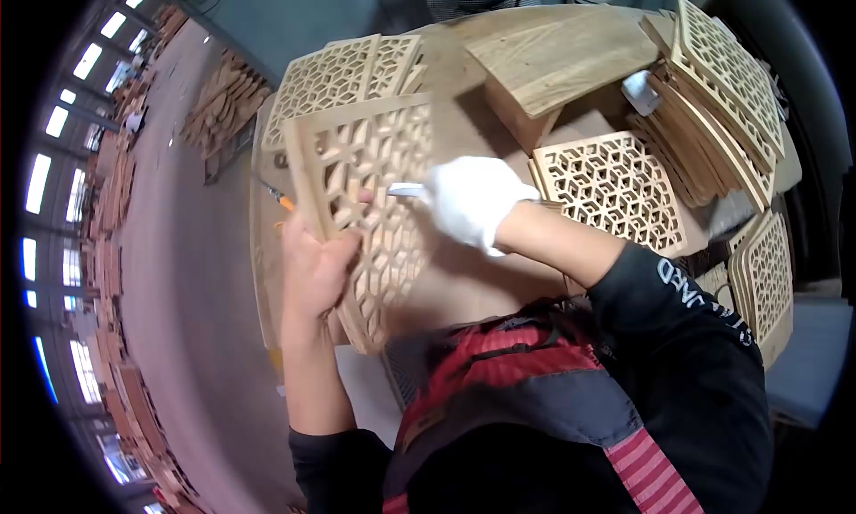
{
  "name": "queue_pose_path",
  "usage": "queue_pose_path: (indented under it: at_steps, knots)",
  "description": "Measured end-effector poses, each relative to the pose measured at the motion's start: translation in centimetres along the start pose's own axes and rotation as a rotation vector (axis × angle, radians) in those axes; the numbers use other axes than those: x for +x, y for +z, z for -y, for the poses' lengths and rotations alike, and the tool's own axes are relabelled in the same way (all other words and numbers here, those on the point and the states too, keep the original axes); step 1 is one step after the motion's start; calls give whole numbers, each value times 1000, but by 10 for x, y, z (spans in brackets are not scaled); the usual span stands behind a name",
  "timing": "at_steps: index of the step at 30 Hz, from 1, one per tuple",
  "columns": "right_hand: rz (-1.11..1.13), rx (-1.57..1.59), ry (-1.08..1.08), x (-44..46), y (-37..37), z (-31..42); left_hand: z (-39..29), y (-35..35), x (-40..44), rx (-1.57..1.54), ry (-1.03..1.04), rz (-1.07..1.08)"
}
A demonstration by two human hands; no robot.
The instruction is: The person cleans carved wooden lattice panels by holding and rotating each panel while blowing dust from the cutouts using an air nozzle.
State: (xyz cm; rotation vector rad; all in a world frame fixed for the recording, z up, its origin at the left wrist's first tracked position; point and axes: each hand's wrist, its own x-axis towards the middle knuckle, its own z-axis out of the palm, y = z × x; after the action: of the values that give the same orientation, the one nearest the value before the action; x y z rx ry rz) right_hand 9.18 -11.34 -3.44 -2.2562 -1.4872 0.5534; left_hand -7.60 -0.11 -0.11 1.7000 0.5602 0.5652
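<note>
My bare left hand (319, 269) is wrapped round the edge of a pale wooden lattice panel (308, 171), held tilted above the table. One fingertip pokes through an opening in the lattice. In a white glove, my right hand (473, 202) grips a narrow tool with a pale metal blade (406, 190); its handle is hidden in the fist. The blade's tip is at the panel's openings, though I cannot tell whether it touches wood. Blur softens the right part of the panel.
More lattice panels (325, 77) lie at the back left, another panel (615, 189) right of my glove. Lattice panels (731, 77) and curved boards lean at the far right. A wooden stand (562, 55) is behind. An orange-handled tool (283, 199) lies near the left edge.
</note>
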Motion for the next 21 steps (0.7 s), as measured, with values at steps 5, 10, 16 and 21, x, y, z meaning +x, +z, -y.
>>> queue_pose_path:
  at_steps: [5, 10, 16, 21]
  knots:
    - [105, 94, 20, -5, -13, 5, -4, -9, 11, 18, -103, 40]
    - [143, 193, 76, -8, -10, -14, -12, 13, 3, 5, -108, 103]
    - [-237, 99, 12, -13, 28, -14, -9, 14, 3, 89, -66, 90]
    - [178, 125, 0, -16, -12, -13, -15, 18, -5, 155, 4, 145]
